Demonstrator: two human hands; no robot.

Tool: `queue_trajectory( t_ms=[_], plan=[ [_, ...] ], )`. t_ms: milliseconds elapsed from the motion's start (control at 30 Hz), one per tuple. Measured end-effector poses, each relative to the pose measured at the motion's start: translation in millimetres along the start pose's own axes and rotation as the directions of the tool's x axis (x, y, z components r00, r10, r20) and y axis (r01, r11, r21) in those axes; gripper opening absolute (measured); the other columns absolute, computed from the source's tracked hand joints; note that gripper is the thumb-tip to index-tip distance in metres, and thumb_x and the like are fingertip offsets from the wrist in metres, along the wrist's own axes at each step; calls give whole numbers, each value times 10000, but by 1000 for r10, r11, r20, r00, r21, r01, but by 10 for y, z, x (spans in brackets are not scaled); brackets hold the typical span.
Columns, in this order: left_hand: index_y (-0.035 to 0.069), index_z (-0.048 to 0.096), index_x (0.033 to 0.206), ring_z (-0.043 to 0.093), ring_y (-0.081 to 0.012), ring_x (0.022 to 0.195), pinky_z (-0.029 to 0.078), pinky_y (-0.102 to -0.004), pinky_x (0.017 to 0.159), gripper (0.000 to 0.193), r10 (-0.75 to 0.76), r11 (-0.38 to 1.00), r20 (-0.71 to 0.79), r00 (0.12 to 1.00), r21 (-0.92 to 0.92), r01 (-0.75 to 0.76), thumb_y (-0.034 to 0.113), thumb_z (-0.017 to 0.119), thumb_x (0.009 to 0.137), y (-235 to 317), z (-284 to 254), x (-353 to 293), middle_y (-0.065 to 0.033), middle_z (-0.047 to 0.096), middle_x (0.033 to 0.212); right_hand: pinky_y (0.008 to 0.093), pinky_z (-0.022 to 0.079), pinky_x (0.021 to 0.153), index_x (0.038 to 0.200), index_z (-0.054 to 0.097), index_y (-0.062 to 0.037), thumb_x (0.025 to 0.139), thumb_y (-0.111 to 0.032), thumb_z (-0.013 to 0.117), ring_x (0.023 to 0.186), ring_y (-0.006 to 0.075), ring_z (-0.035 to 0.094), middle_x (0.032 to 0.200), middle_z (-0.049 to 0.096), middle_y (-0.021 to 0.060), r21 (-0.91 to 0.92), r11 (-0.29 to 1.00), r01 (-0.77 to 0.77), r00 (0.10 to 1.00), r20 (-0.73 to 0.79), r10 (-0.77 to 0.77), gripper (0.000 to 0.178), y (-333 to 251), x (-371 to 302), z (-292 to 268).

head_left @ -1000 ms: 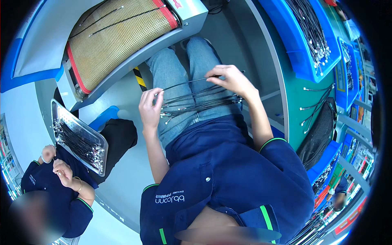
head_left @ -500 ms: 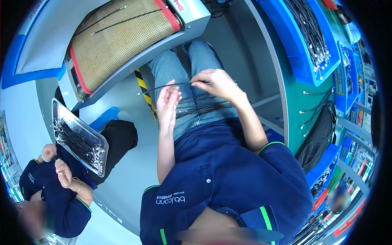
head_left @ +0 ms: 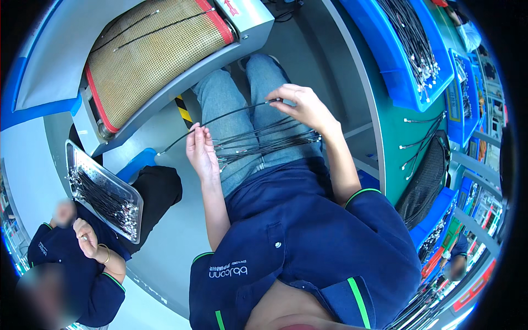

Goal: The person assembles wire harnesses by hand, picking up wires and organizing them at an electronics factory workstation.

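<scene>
Above my lap a black cable with small end connectors is stretched between my hands. My right hand pinches it close to its right end. The fingers of my left hand are closed on it farther along, and its free left end sticks out past them toward the lower left. Several more black cables with pale connectors lie across my thighs, under the held one.
Ahead on the left is a mesh conveyor belt carrying two cables. A blue bin of cables stands on the green table at right, near a black mesh bag. At left, a co-worker sits beside a metal tray of cables.
My left hand has moved left and down along the cable, so more of it spans between my hands. My right hand has shifted slightly. The view has turned a little.
</scene>
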State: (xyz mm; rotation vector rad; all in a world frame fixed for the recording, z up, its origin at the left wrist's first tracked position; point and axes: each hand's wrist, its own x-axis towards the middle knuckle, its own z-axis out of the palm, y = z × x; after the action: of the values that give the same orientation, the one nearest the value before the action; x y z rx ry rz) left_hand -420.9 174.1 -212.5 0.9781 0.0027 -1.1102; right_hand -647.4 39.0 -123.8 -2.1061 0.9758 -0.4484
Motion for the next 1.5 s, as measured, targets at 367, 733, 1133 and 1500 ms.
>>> queue_trajectory(
  t_ms=[367,733,1133,1500],
  plan=[
    [-39,589,1081,611,-117,836,515,-209,762,177,36,999,6,999,3,-36,51,564,930,-33,74,-104,-89,619,942,289,505,653,887,661,-66,773,-94,707,731,186,619,817,644,44,-114,969,220,959,-156,-236,126,-28,-84,46],
    [-43,589,1075,609,-122,838,518,-214,772,175,77,997,23,997,-7,-77,51,566,929,-12,33,-77,-93,616,948,326,488,659,864,628,-51,821,-144,671,734,236,597,775,607,76,-15,994,111,990,-89,-112,111,27,-85,51],
    [-37,582,1102,627,-137,855,548,-226,791,207,94,996,50,994,-13,-93,80,568,932,-51,13,-142,-116,630,930,322,472,635,836,628,-56,813,-157,684,693,222,575,722,571,66,15,988,155,983,-107,-152,117,54,-161,50],
    [-32,596,1074,619,-116,826,523,-211,748,179,124,992,11,992,-2,-124,72,572,930,-28,155,-229,-89,643,909,328,469,634,845,584,-56,839,-183,645,692,244,579,749,580,79,101,995,19,999,46,-24,141,39,-229,7]
  ],
)
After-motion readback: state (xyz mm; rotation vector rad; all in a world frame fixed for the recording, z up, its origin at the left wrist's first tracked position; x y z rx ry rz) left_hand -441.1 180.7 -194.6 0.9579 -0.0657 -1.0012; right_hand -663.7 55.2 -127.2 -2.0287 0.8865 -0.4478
